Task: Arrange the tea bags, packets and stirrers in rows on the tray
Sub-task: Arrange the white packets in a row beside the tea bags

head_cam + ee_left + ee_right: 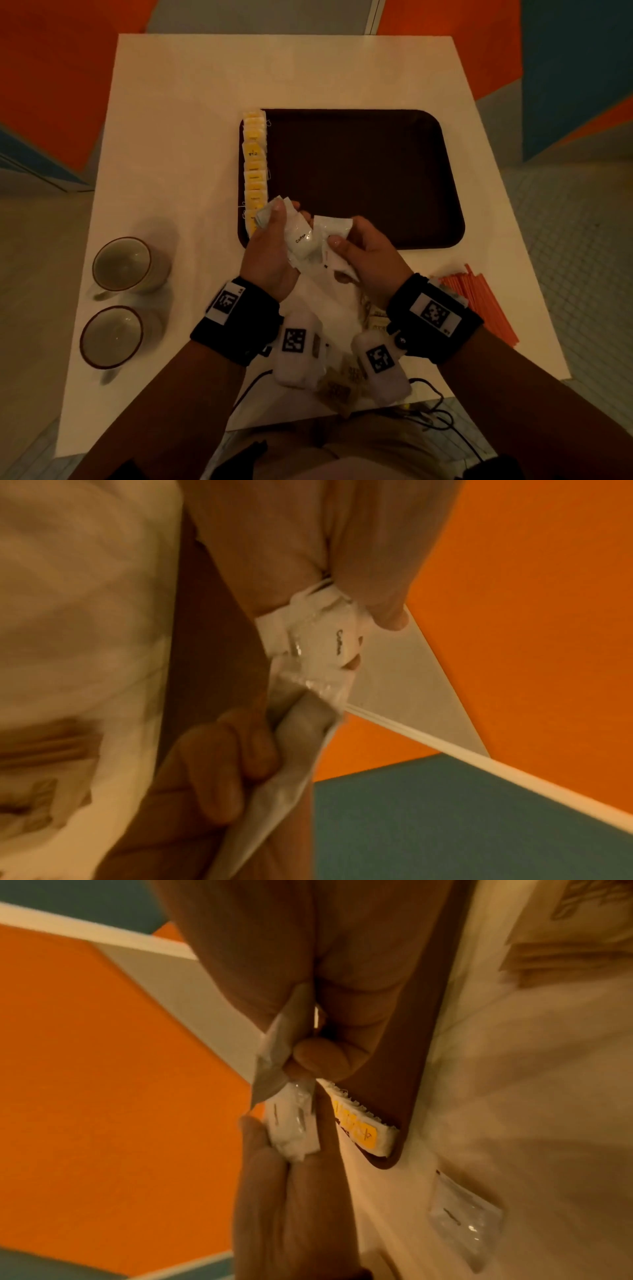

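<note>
1. Above the dark brown plastic tray's (359,178) near edge, left hand (270,250) grips a bundle of white paper packets (301,240); right hand (366,257) pinches one white packet (334,224)
2. Yellow-labelled tea bags (254,164) already lie in a row beyond the left hand; packet row likely starts next, beside them

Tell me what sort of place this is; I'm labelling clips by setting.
Probably a café or canteen: a brown serving tray, two mugs and orange stirrers on a white table.
</note>
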`<state>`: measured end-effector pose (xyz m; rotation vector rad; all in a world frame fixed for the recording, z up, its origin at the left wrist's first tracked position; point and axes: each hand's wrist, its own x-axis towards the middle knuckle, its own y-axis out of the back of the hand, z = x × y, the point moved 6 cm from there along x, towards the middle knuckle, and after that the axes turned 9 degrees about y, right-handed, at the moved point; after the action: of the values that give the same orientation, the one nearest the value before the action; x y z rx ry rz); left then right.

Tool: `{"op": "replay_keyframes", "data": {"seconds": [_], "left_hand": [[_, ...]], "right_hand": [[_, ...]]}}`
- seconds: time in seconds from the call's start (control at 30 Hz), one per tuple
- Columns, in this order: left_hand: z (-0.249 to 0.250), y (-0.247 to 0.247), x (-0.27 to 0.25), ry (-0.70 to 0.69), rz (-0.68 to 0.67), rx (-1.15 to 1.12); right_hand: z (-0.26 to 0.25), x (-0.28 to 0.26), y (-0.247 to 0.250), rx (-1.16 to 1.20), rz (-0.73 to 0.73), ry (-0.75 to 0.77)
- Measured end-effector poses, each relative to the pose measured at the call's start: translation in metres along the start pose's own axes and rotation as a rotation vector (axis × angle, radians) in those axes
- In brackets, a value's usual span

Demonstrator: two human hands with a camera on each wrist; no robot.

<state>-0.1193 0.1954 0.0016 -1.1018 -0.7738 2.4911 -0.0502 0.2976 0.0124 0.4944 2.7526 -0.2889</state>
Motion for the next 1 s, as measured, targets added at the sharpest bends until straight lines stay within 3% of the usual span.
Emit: {"op": "replay_keyframes", "data": {"seconds": [0.2,0.33,0.43,0.53,0.7,0.77,0.87,0.93,1.0], "left_hand": [[-0.002,0.004,0.004,0.086,-0.033,-0.003],[-0.006,-0.002,-0.001,0.097,-0.062,0.036],[-0.004,-0.012,-0.005,0.036,-0.132,0.098],[-0.002,-0.010,-0.001,-0.040,-0.118,0.142],[0.002,0.003,0.002,-0.060,-0.035,0.121],[0.002,0.007,0.002,-0.029,-0.026,0.155],[-0.009,0.013,0.000,0.137,-0.030,0.259],[-0.018,0.012,-0.004,0.239,-0.080,0.345],[-0.023,0.007,-0.008,0.252,-0.188,0.432]], "right_hand": [[-0.003,0.002,0.007,0.086,0.007,-0.013],[-0.003,0.002,-0.002,0.000,-0.010,0.051],[-0.007,0.005,-0.003,-0.127,0.021,0.128],[-0.008,0.006,-0.002,-0.252,0.053,0.183],[-0.003,0.006,-0.003,-0.220,-0.018,0.106],[-0.004,0.006,-0.001,-0.239,-0.085,0.078],[-0.013,0.004,0.004,-0.261,-0.181,0.082],[-0.022,0.002,0.004,-0.344,-0.241,0.113],[-0.030,0.001,0.001,-0.407,-0.259,0.154]]}}
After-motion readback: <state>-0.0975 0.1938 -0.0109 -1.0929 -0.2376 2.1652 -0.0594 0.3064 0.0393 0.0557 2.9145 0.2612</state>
